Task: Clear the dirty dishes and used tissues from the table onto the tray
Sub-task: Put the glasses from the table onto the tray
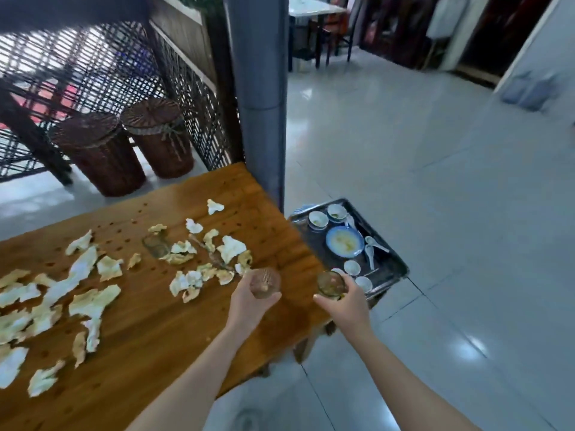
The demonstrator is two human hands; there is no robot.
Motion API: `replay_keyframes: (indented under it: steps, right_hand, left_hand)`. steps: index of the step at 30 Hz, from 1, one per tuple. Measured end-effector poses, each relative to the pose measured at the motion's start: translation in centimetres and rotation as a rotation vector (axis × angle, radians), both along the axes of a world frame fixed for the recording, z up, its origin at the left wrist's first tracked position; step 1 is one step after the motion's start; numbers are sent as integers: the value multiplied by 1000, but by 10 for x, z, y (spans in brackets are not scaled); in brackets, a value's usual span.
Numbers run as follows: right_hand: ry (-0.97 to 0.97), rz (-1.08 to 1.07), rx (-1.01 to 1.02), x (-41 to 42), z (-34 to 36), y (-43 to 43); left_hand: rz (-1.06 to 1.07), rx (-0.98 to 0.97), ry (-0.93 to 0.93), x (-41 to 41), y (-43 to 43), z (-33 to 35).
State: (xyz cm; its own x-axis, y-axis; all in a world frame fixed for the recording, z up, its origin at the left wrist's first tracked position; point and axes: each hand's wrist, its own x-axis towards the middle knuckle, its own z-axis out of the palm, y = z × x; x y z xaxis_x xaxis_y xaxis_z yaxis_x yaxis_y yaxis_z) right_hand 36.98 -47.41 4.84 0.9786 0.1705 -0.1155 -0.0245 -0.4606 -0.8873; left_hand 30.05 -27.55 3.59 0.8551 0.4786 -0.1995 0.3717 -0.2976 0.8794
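Each hand grasped a glass: the left hand held a ribbed glass at lower centre over the table; the right hand held another glass beside the tray. Both should be lowered upright into the tray's bare near corner, clear of the bowls. Tissues littered the left.

A restaurant dining room is suggested: a wooden table strewn with used tissues, a tray of dirty dishes (bowls, spoons), more dining tables seen beyond.
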Motion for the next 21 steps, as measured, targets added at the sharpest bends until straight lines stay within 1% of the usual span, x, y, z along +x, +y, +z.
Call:
replay_keyframes:
  steps: [6,11,17,21]
  right_hand:
    - [40,-158,10,30,-10,-57]
    - [68,-259,-34,69,-23,-95]
    - [49,-343,-59,140,-27,-125]
    - [34,-366,-63,198,-24,-147]
  left_hand:
    - [-160,32,-26,65,-60,4]
    - [-229,-13,-28,119,-97,-7]
    - [-246,-94,18,196,-121,-22]
    - [-245,-102,42,248,-132,-31]
